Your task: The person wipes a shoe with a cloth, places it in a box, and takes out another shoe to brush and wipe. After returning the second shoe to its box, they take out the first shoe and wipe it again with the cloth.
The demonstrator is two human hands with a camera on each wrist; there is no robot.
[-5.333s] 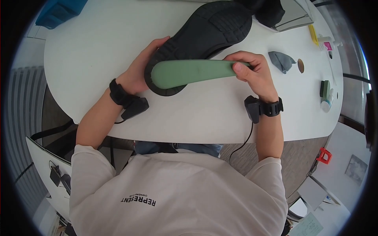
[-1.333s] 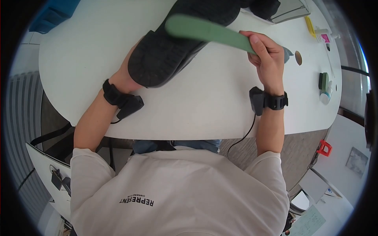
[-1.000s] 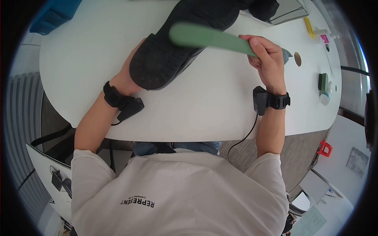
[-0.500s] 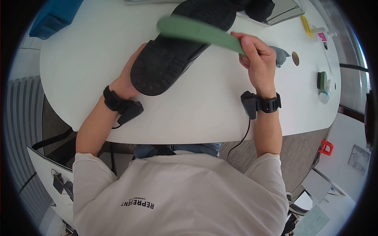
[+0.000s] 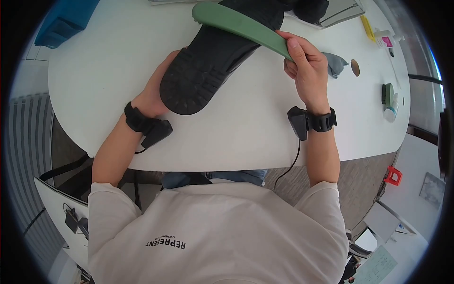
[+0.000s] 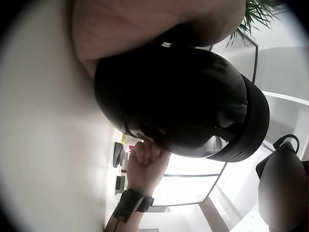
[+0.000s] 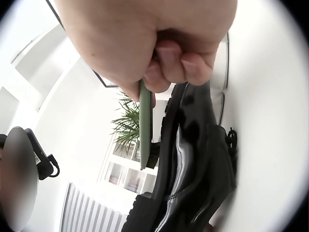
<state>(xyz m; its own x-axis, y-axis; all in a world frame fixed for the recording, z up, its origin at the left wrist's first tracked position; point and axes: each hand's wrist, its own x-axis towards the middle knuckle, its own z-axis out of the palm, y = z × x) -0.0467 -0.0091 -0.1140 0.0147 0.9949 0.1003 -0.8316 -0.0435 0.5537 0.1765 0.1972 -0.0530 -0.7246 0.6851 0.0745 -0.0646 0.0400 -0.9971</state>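
Head view shows, at the far left of the white table [image 5: 94,85], a blue thing [image 5: 64,16] at the edge. Next comes the left hand [image 5: 158,90], its fingers curled round the heel of a black shoe [image 5: 213,57]. The shoe is held above the table with its ridged sole turned up toward the camera. Its long axis runs from the heel, near the person, up and to the right, so the toe points away toward the far side of the table.

Across the toe part lies a green insole [image 5: 236,23], held clear of the sole. Its long axis goes from the upper left down to the right, where the right hand [image 5: 305,66] pinches its end between thumb and curled fingers.

I judge that the step in hand is bringing the insole to the shoe. The next move probably calls for turning the shoe so that its opening faces the insole.

Further right, a grey cloth [image 5: 333,64] lies on the table.
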